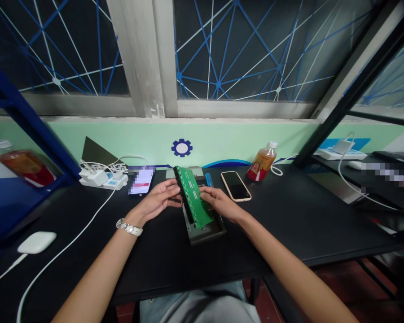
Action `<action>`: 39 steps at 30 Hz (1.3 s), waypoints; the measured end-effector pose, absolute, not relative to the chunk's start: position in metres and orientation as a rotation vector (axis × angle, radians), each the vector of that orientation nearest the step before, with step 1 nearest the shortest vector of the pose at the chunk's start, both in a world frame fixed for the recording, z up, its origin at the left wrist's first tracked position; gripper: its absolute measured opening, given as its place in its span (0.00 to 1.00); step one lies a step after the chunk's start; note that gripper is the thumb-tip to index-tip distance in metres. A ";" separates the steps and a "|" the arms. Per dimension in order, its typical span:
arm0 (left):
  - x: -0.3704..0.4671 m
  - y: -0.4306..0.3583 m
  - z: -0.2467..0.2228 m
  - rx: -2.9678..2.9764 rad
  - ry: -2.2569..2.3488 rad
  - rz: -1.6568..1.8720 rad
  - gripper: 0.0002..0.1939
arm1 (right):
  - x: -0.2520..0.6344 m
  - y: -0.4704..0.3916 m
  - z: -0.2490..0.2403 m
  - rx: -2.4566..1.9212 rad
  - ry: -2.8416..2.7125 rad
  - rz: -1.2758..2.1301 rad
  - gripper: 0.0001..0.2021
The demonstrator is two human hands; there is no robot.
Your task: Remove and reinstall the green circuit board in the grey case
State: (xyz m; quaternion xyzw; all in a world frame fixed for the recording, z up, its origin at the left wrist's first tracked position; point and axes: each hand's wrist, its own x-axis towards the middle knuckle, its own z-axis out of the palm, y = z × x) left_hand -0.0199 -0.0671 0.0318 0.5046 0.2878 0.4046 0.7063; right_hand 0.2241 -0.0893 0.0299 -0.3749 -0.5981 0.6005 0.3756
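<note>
A long green circuit board point(195, 202) is tilted above an open metal case point(207, 235) on the black table. Along the board's left edge runs a row of black connectors. My left hand point(163, 197), with a white watch band at the wrist, grips that left edge between thumb and fingers. My right hand point(220, 202) holds the board's right edge, its fingertips partly hidden behind it. Just beyond the right hand lies a small blue object point(209, 180), whose kind I cannot make out.
A phone in a light case point(236, 186) and a drink bottle point(261, 161) are at the back right. Back left are a lit phone point(142, 181) and a white power strip point(104, 179). A white charger point(37, 242) and cable lie left. Shelf frames flank the table.
</note>
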 end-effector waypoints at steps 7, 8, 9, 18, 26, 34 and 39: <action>0.001 -0.075 0.034 1.159 0.654 1.095 0.20 | 0.223 -0.089 0.029 -0.962 -1.531 1.567 0.17; 0.002 -0.076 0.036 1.194 0.658 1.158 0.22 | 0.223 -0.089 0.030 -0.975 -1.516 1.579 0.18; 0.002 -0.077 0.038 1.240 0.661 1.216 0.24 | 0.223 -0.090 0.030 -0.992 -1.498 1.584 0.18; -0.018 -0.081 0.053 1.704 0.848 1.171 0.19 | 0.229 -0.084 0.030 -0.970 -1.352 1.466 0.32; -0.025 -0.078 0.053 1.885 1.000 1.068 0.09 | 0.231 -0.087 0.040 -0.857 -1.254 1.625 0.24; -0.025 -0.077 0.050 1.784 0.952 0.892 0.13 | 0.233 -0.093 0.042 -0.697 -1.328 1.666 0.18; -0.026 -0.073 0.044 1.813 0.937 0.865 0.13 | 0.228 -0.094 0.039 -0.753 -1.460 1.515 0.16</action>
